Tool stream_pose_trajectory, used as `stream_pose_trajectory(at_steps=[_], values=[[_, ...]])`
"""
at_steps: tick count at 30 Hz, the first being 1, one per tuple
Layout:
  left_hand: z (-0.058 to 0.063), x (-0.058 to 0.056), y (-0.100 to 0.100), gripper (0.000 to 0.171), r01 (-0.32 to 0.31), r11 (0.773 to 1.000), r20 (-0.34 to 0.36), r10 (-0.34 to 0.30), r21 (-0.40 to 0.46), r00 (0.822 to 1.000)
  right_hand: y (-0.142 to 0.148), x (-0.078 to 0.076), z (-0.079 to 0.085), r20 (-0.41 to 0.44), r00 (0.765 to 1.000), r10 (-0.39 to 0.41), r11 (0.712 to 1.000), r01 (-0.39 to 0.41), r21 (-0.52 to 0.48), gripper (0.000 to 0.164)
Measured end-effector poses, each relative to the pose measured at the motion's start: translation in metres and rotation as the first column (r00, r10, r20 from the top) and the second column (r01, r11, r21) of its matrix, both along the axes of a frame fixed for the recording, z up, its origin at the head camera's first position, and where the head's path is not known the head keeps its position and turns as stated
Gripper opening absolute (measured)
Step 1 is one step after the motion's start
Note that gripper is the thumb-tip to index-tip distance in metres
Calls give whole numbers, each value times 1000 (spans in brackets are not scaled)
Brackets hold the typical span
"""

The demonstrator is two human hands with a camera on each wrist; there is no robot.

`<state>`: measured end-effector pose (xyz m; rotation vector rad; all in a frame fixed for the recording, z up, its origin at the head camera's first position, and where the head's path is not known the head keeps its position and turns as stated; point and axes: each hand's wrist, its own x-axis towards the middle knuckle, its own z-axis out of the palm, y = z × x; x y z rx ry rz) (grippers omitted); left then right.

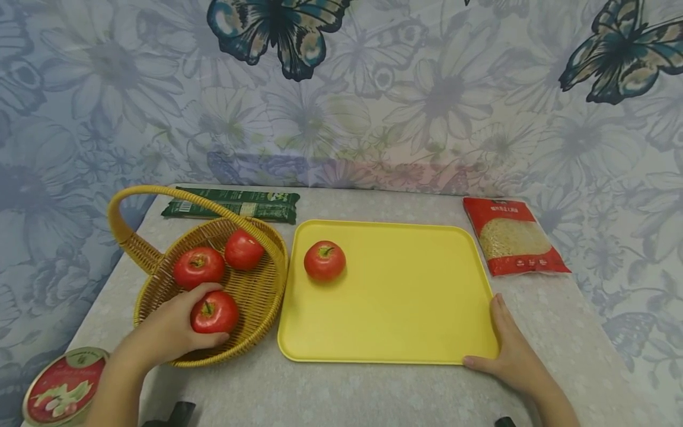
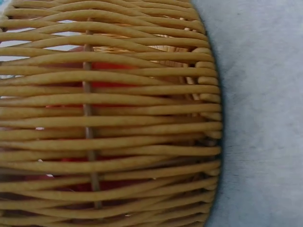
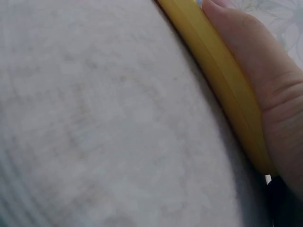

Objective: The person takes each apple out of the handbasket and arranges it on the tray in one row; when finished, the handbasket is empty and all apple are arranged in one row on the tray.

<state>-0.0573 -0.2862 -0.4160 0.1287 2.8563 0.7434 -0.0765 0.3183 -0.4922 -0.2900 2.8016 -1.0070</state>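
In the head view my left hand (image 1: 178, 323) reaches over the near rim of a wicker basket (image 1: 256, 320) and grips a red apple (image 1: 216, 312), thumb and fingers around its sides. Two more apples, one at the left (image 1: 199, 268) and one farther back (image 1: 243, 249), lie in the basket. A fourth red apple (image 1: 325, 261) sits on the yellow tray (image 1: 395, 296), near its far left corner. My right hand (image 1: 509, 350) rests against the tray's near right corner, thumb on the front edge. Basket weave (image 2: 109, 127) fills most of the left wrist view and hides that hand.
Behind the basket lies a green packet (image 1: 267, 204). A red bag with a clear window (image 1: 514, 237) lies right of the tray. At the near left is a round red tin (image 1: 66, 385). The basket's handle (image 1: 176, 193) arches over its far side.
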Motion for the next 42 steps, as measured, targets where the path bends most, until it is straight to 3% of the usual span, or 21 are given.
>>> stream_pose_trajectory(at_steps=[7, 11, 20, 30, 37, 42], values=[[6, 8, 0, 92, -77, 994, -57, 82, 82, 995, -1, -1, 0, 6, 1000, 2, 1000, -2, -2, 134], [11, 14, -1, 90, -100, 982, -126, 121, 162, 985, -1, -1, 0, 6, 1000, 3, 1000, -3, 1, 134], [25, 33, 10, 89, -82, 959, -255, 154, 270, 955, 0, -1, -1, 19, 1000, -2, 1000, 1, 7, 134], [50, 51, 34, 90, 9, 945, -293, 92, 328, 952, 2, 0, -5, -6, 1000, -1, 1000, 1, 29, 134], [66, 57, 60, 92, 122, 941, -332, -10, 317, 943, 3, -1, -5, -2, 1000, -2, 1000, 2, 25, 134], [70, 55, 83, 88, 199, 941, -349, -95, 275, 932, 2, -1, -5, 7, 1000, -10, 1000, 9, 25, 134]])
